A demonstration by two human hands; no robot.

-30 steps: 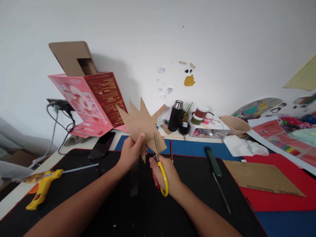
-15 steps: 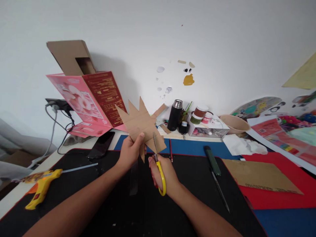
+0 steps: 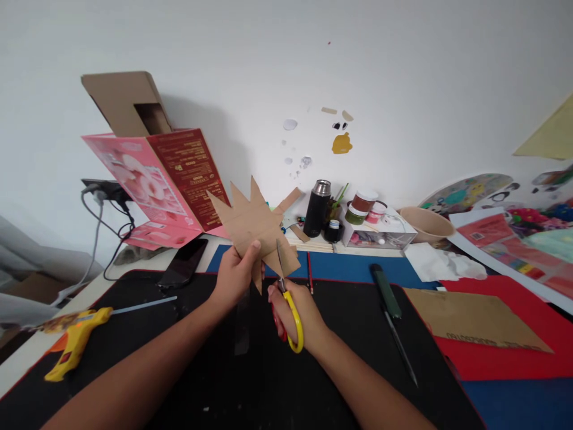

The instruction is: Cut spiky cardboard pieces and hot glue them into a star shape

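Note:
My left hand (image 3: 237, 272) grips a spiky piece of brown cardboard (image 3: 250, 222) along its lower edge, thumb on the face toward me. Several pointed tips stick out of its top and left sides. In my right hand (image 3: 302, 310) is a pair of scissors (image 3: 294, 325) with one yellow and one red handle. One blade lies over the cardboard's lower right part; the other blade is hidden behind it. Both hands are raised over the black mat (image 3: 201, 382), close together.
A yellow glue gun (image 3: 74, 349) lies left, near a phone (image 3: 183, 263). Pink and brown boxes (image 3: 185, 179) stand behind. A black flask (image 3: 317, 209) and paint jars (image 3: 363, 203) are at the back. To the right lie a green cutter (image 3: 385, 292) and a cardboard sheet (image 3: 474, 316).
The cardboard and scissors have shifted very slightly left in view. The scissor handles have swung a little, with the blade still over the cardboard. Both hands keep their hold.

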